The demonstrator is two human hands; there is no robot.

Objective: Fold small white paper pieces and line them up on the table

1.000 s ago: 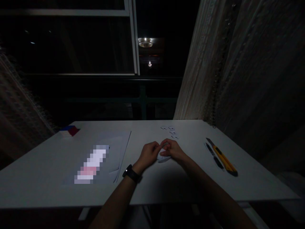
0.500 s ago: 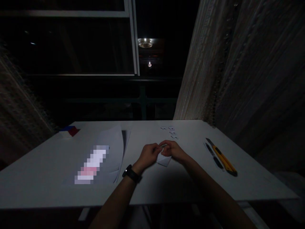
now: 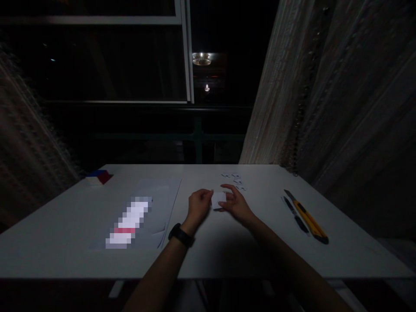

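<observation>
A small white piece of paper (image 3: 218, 200), roughly square, is held up between my two hands just above the table. My left hand (image 3: 199, 206), with a dark watch on its wrist, pinches the paper's left edge between thumb and fingers. On the other side my right hand (image 3: 238, 204) grips it, thumb on the near face and index finger raised apart along the top. Just beyond my hands lie several small white paper pieces (image 3: 238, 182) with dark marks on them.
A yellow box cutter (image 3: 307, 216) and a dark pen (image 3: 296, 215) lie at the right. Large paper sheets (image 3: 160, 197), partly under a pixelated patch, lie at the left. Behind them sits a red, white and blue block (image 3: 99, 177). Curtains (image 3: 269, 86) flank the white table (image 3: 208, 264).
The paper has gone from a pointed, tilted pose to a squarer one, slightly higher. My hands have moved apart, and the right index finger has lifted. The raised sheet at left now lies flatter.
</observation>
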